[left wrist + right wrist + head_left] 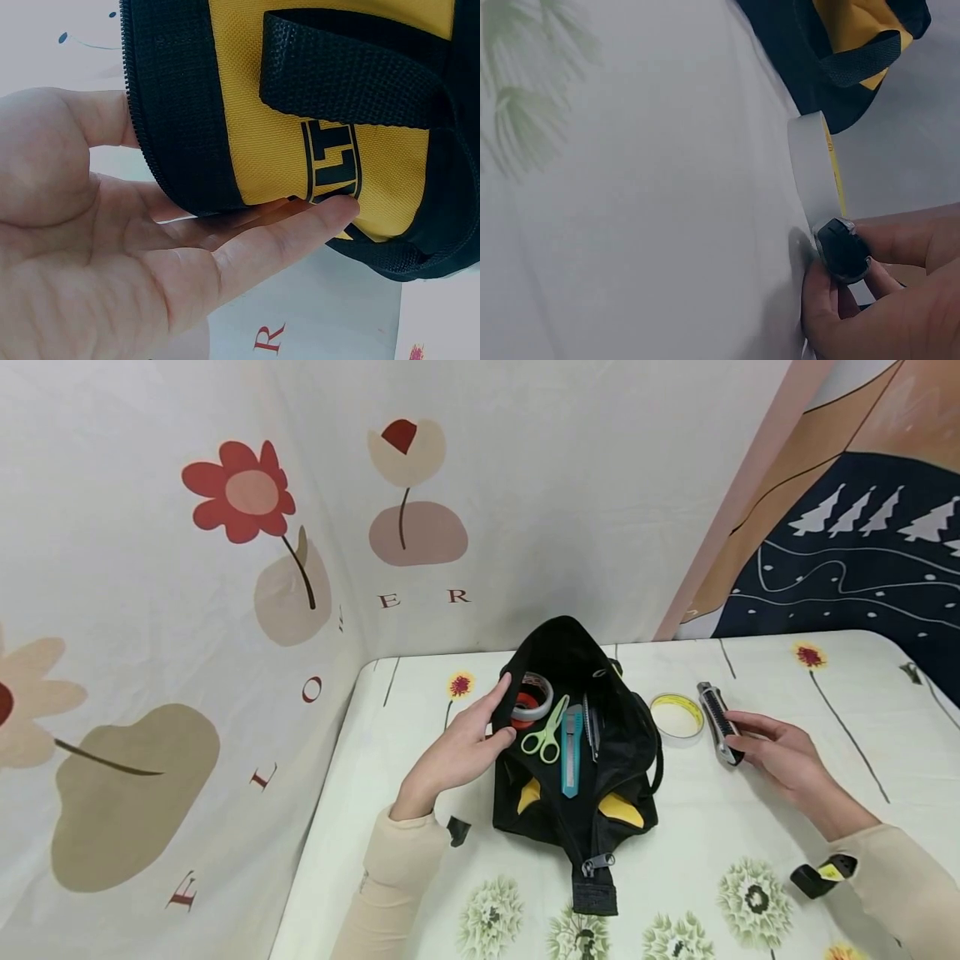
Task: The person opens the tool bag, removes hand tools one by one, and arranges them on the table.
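Observation:
An unzipped black and yellow tool bag (555,818) lies on the table. My left hand (465,743) holds its left rim, thumb at the opening and fingers along the yellow outer side (390,165). Inside show rolls of tape (542,710), green-handled scissors (550,745), a teal box cutter (571,756) and a slim metallic item (592,731), partly hidden. To the right of the bag, my right hand (787,760) pinches a silver and black utility knife (718,722) between thumb and fingers. In the right wrist view the knife's dark end (844,251) shows, close to the tabletop.
Between bag and knife lies a clear tape roll with a yellow core (678,717). A black strap piece with a yellow label (825,875) is by the right sleeve. A small dark mark (458,831) shows beside the left sleeve. Printed cloth walls (525,568) stand behind and left.

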`<control>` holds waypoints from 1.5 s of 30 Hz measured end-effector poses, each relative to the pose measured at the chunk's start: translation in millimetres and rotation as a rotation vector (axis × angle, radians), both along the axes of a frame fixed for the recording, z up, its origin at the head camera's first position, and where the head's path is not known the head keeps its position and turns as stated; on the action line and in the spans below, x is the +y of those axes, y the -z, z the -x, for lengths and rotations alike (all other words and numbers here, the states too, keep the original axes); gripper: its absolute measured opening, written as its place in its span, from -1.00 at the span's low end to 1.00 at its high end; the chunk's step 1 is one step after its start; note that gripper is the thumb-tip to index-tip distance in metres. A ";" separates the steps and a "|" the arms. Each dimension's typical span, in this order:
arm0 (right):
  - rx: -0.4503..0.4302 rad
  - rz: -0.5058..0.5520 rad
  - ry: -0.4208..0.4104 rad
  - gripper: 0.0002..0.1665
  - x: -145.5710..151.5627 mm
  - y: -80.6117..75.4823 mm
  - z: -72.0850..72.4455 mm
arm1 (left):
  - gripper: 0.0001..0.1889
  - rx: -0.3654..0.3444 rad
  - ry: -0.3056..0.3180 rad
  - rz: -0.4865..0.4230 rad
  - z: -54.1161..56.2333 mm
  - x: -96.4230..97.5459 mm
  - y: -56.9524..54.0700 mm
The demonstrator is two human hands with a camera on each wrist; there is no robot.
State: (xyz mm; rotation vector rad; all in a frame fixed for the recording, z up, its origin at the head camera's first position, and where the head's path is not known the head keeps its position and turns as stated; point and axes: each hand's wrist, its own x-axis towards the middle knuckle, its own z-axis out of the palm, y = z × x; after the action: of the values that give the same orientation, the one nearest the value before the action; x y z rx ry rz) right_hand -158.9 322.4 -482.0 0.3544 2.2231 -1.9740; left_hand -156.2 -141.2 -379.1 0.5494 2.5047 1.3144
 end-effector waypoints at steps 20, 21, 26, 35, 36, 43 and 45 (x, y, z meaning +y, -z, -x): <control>0.132 -0.534 -0.033 -0.38 -7.7 3.4 -7.7 | -0.15 -0.001 0.005 0.012 0.3 -0.3 -1.1; 0.146 -0.556 -0.039 -0.39 -7.3 3.8 -8.3 | -0.16 0.000 0.005 0.011 0.5 -0.1 -1.3; 0.212 -0.672 -0.059 -0.42 -5.0 5.2 -9.3 | -0.16 0.004 0.005 0.003 0.4 0.0 -2.0; 0.194 -0.704 -0.027 -0.42 -3.3 8.0 -10.8 | -0.16 0.001 0.003 -0.005 -1.6 -1.9 -1.4; 0.198 -0.707 -0.023 -0.43 -3.6 8.3 -10.7 | -0.15 0.000 0.002 -0.005 -1.6 -1.9 -1.4; 0.192 -0.710 -0.016 -0.42 -3.8 6.9 -10.9 | -0.16 0.008 0.003 0.015 -1.4 -1.8 -1.7; 0.188 -0.709 -0.015 -0.42 -3.4 6.3 -11.1 | -0.16 0.013 0.007 0.024 -1.2 -1.6 -1.9</control>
State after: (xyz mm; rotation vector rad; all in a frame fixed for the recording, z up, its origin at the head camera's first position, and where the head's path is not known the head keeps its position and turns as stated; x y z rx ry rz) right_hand -147.8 319.1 -488.2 0.2243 2.9788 -1.1811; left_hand -155.0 -142.8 -377.2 0.5626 2.5230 1.2805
